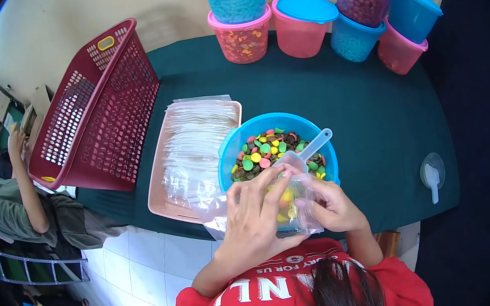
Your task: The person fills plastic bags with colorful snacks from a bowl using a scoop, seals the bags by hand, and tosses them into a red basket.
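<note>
My left hand (253, 211) and my right hand (337, 208) are closed on a small clear plastic bag (308, 223) in front of my chest. Yellow pieces show through its film between the hands. Just beyond them stands a blue tub (232, 148) of round candies (256, 158) in brown, green, yellow and pink. A clear plastic scoop (316, 145) lies on the candies, handle pointing to the far right. Its cup is close to my left fingertips, which partly hide it. Left of the tub, a pink tray (160, 181) holds a stack of flat clear bags (198, 140).
A maroon perforated basket (122, 112) stands at the left on the green-covered table (376, 138). Lidded tubs, including a pink one (304, 34), line the wall. A small clear dish (433, 162) with a white spoon (433, 184) lies right. Another person (15, 203) is at far left.
</note>
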A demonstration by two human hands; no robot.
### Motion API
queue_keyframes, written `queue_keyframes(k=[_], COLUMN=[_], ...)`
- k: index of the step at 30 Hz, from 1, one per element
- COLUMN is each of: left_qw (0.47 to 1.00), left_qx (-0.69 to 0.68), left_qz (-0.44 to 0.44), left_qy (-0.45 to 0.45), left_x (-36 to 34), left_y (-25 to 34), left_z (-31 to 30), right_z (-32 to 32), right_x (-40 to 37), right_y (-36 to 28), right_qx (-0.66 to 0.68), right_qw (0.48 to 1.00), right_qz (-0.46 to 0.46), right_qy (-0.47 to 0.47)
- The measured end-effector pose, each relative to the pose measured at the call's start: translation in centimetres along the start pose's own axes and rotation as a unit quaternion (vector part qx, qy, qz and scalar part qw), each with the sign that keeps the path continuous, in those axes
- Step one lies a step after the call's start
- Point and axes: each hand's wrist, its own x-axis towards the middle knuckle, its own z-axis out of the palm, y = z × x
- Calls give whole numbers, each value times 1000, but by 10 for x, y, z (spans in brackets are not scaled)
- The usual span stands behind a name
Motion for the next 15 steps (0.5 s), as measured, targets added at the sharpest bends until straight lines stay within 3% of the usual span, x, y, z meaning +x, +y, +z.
queue_keyframes(k=[1,3,4,6,8,10,13,15], left_qw=[1000,1000,1000,999,999,998,998,998], left_qx=[-1,10,10,-6,-7,-10,-21,-17], left_qz=[2,-15,-15,-36,-41,-43,-50,-33], left_qy=[-2,19,19,25,31,36,12,45], left_x=[-2,-6,-8,-10,-11,-11,-13,-19], left_y=[-1,-6,-6,-7,-6,-7,-12,-16], left_z=[2,5,4,3,4,5,7,11], right_z=[2,6,4,-2,10,17,11,1], right_x=[-1,-1,-3,-6,-7,-8,-7,-1], right_y=[-1,-4,-4,-6,-24,-18,-16,-16], right_qx=[0,-47,-46,-262,-335,-391,-325,-311], right_qw=[1000,988,988,932,920,899,925,931], right_qz=[0,16,16,-173,-136,-175,-188,-188], right_qy=[3,146,146,179,150,91,57,28])
